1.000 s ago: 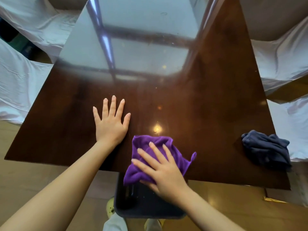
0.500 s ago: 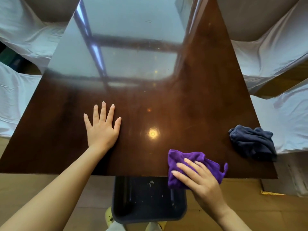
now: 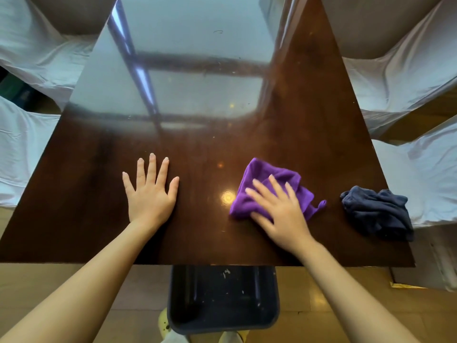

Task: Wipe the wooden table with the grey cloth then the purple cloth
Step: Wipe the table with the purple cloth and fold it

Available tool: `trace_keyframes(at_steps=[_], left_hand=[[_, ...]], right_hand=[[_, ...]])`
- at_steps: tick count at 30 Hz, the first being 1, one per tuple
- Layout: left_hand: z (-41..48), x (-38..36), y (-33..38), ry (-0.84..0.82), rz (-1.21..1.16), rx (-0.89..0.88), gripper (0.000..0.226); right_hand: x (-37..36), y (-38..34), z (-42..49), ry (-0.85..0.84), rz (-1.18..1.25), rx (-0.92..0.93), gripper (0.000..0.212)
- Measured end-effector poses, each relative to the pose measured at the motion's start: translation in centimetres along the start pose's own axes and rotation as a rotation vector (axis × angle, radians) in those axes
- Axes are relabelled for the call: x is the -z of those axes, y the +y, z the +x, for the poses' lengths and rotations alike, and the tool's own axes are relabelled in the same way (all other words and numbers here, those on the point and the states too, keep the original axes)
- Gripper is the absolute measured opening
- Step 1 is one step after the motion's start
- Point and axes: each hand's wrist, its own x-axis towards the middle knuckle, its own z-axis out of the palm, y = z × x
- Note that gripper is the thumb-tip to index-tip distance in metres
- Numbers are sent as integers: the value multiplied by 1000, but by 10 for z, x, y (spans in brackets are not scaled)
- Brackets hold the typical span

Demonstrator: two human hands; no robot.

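The glossy dark wooden table (image 3: 309, 115) fills the view. My right hand (image 3: 279, 211) presses flat on the crumpled purple cloth (image 3: 262, 179), right of the table's middle and back from the near edge. My left hand (image 3: 150, 194) lies flat on the bare wood with fingers spread, holding nothing. The dark grey cloth (image 3: 376, 211) sits bunched near the table's right edge, apart from both hands.
White-draped chairs (image 3: 405, 78) flank the table on both sides, with another white cover (image 3: 22, 144) at the left. A dark plastic bin (image 3: 222, 298) stands on the wooden floor under the near edge. Window glare covers the table's far half.
My right hand slid the purple cloth from the near edge at the middle to the right, then away from the edge onto the table. My left hand stayed flat.
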Motion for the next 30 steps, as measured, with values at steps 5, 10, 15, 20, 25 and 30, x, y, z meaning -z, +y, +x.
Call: trace_keyframes(at_steps=[5, 10, 15, 20, 25, 30], left_hand=[[-1, 1, 1, -1, -9, -1, 58], [-1, 3, 2, 0, -5, -5, 58], [1, 1, 0, -10, -16, -9, 59], [0, -2, -1, 15, -6, -19, 60], [1, -3, -1, 47, -4, -29, 61], [2, -4, -2, 45, -8, -29, 61]], right_hand=[[-26, -55, -59, -10, -107, 100, 54], [-29, -89, -71, 165, 125, 167, 41], [19, -77, 8, 576, 673, -280, 37], [69, -31, 131, 671, 564, -373, 32], [32, -31, 214, 254, 417, -278, 38], [-14, -57, 212, 12, -26, -50, 44]])
